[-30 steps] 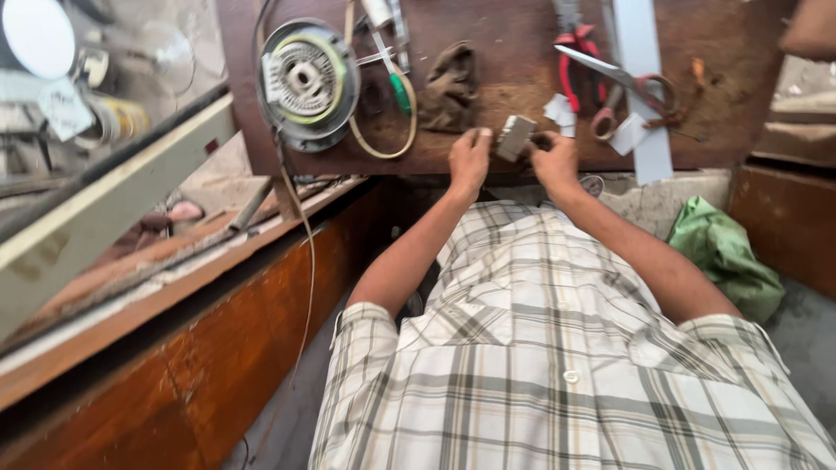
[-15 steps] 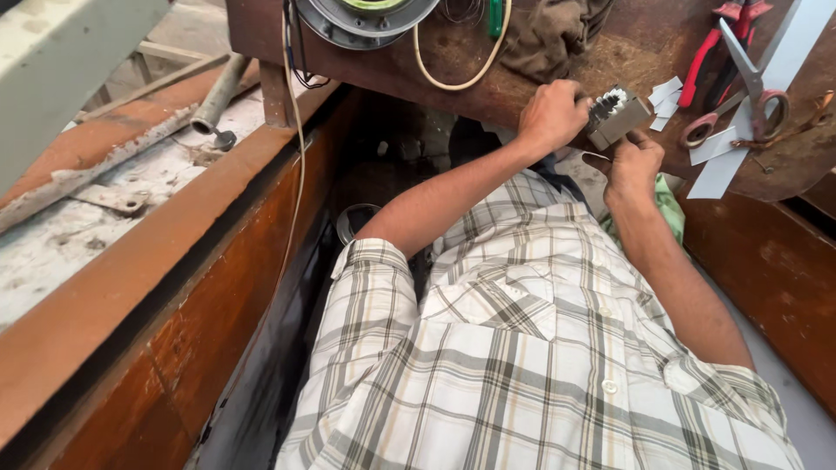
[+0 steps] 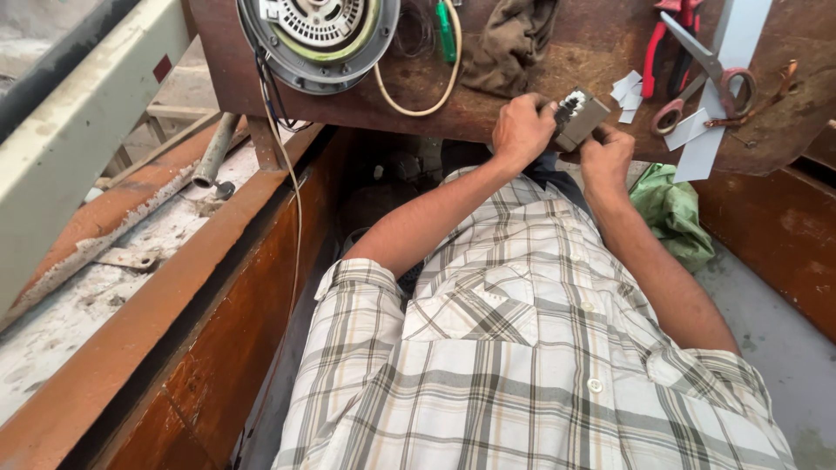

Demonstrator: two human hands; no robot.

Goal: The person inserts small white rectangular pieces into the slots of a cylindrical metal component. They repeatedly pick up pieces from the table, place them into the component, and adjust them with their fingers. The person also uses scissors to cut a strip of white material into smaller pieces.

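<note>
My left hand [image 3: 521, 130] and my right hand [image 3: 606, 158] both grip a small grey metal block with a white toothed end [image 3: 578, 117], held at the near edge of a rusty brown worktable [image 3: 601, 52]. The left hand wraps the block's left side, and the right hand holds it from below and to the right. Small white paper strips [image 3: 625, 87] lie just beyond the block on the table. My checked shirt fills the lower part of the view.
A round fan motor stator [image 3: 319, 33] with a cream cable sits at the table's left. A brown rag [image 3: 509, 39], a green screwdriver [image 3: 446, 30], red pliers [image 3: 664, 43] and scissors [image 3: 710, 74] lie behind. A green bag [image 3: 672, 213] is on the floor right; a wooden bench [image 3: 165, 287] runs left.
The view has tilted down and moved closer. Both hands keep hold of the grey block, which has turned slightly at the table edge.
</note>
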